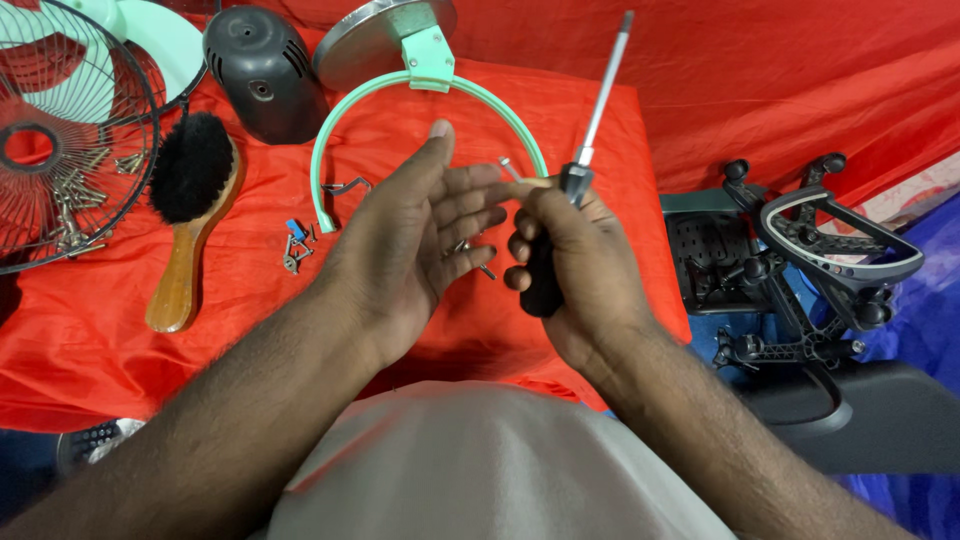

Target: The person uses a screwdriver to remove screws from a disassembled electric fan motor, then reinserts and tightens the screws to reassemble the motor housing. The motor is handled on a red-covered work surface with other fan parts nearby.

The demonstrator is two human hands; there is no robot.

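Two hands, one screwdriver, loose screws

Right hand [575, 255] clenches a black-handled screwdriver [590, 140], shaft tilted upward, fingertips pinching a small screw [508, 167]. Left hand [420, 235] lies released, palm up, cradling another screw [470, 252] above the red-covered worktop [250, 290].

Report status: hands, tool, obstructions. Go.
Right hand gripping screwdriver, shaft up. Left hand open, small screw at fingertips. Nothing between hands.

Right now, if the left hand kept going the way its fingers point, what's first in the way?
The left hand points toward the right hand, which grips a screwdriver; it would likely meet those fingers first, depth unclear.
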